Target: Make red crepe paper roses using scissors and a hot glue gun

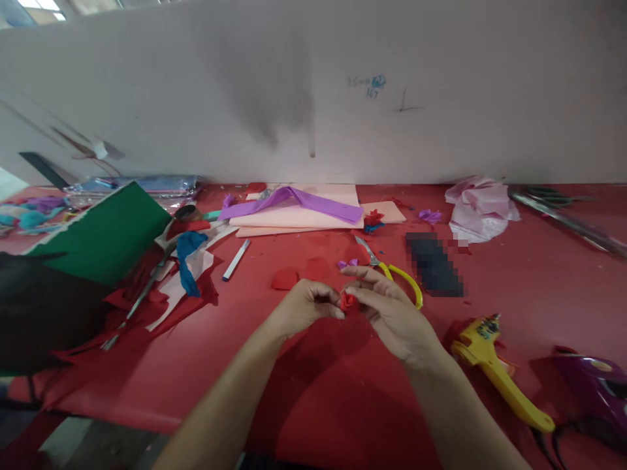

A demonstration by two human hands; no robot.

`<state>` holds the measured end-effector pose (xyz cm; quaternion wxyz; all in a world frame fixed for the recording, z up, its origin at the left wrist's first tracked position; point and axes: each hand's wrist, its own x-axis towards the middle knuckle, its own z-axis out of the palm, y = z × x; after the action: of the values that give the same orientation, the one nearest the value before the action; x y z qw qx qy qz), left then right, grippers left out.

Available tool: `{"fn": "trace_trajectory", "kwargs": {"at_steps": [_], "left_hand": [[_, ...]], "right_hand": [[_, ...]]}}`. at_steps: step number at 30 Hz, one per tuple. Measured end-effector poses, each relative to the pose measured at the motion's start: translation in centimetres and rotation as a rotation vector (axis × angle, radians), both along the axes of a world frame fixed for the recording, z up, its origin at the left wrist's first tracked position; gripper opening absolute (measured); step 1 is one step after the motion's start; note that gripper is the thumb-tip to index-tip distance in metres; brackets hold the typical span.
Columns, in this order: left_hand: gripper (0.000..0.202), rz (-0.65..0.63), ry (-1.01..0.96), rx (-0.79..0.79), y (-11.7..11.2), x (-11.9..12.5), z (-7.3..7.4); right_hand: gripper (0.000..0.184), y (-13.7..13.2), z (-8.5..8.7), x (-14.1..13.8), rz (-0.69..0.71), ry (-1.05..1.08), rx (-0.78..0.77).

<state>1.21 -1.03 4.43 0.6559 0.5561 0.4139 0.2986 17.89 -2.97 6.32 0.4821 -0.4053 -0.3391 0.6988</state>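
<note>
A small red paper flower is pinched between my two hands above the red table. My left hand grips its left side with thumb and fingers closed. From the other side my right hand holds it between thumb and index finger, the other fingers partly raised. Just beyond the hands lie red paper petals on the left. Yellow-handled scissors rest behind my right hand, partly covered by it. Small purple paper pieces lie near my right fingertips.
A yellow glue gun and a purple device sit at the right, with a dark pixelated rectangle behind. Peach paper sheets carry a purple strip. Left are a marker, paper scraps and a green board.
</note>
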Motion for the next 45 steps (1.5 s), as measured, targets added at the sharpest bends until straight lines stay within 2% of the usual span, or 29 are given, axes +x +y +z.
{"fn": "trace_trajectory", "kwargs": {"at_steps": [6, 12, 15, 19, 24, 29, 34, 37, 45], "left_hand": [[0.006, 0.112, -0.075, -0.048, -0.1, 0.2, 0.2], [0.01, 0.167, -0.133, -0.068, 0.0, 0.3, 0.3], [0.012, 0.161, -0.125, -0.074, 0.0, 0.3, 0.3], [0.016, 0.157, -0.112, -0.107, -0.2, 0.5, 0.5], [0.014, 0.004, -0.054, -0.086, -0.2, 0.3, 0.1], [0.013, -0.055, -0.035, -0.11, -0.1, 0.2, 0.3], [0.013, -0.006, -0.089, -0.148, -0.1, 0.2, 0.9], [0.012, -0.003, -0.093, -0.154, -0.1, 0.1, 1.1], [0.013, 0.039, -0.13, -0.117, 0.1, 0.0, 0.5]], "right_hand": [[0.022, 0.1, 0.1, -0.2, -0.165, 0.035, 0.0], [0.036, -0.2, 0.3, -0.3, -0.124, -0.074, 0.076], [0.039, -0.3, 0.1, -0.3, -0.129, -0.111, 0.093], [0.032, -0.2, 0.0, -0.3, -0.139, -0.078, 0.056], [0.034, 0.0, 0.4, 0.2, -0.024, -0.095, -0.004], [0.038, 0.3, 0.4, 0.6, 0.073, -0.08, -0.006], [0.034, 0.1, 0.2, 0.1, -0.026, -0.014, 0.06], [0.031, -0.1, 0.2, -0.1, -0.04, -0.025, 0.07], [0.025, -0.1, 0.0, -0.1, -0.098, -0.017, 0.042]]}}
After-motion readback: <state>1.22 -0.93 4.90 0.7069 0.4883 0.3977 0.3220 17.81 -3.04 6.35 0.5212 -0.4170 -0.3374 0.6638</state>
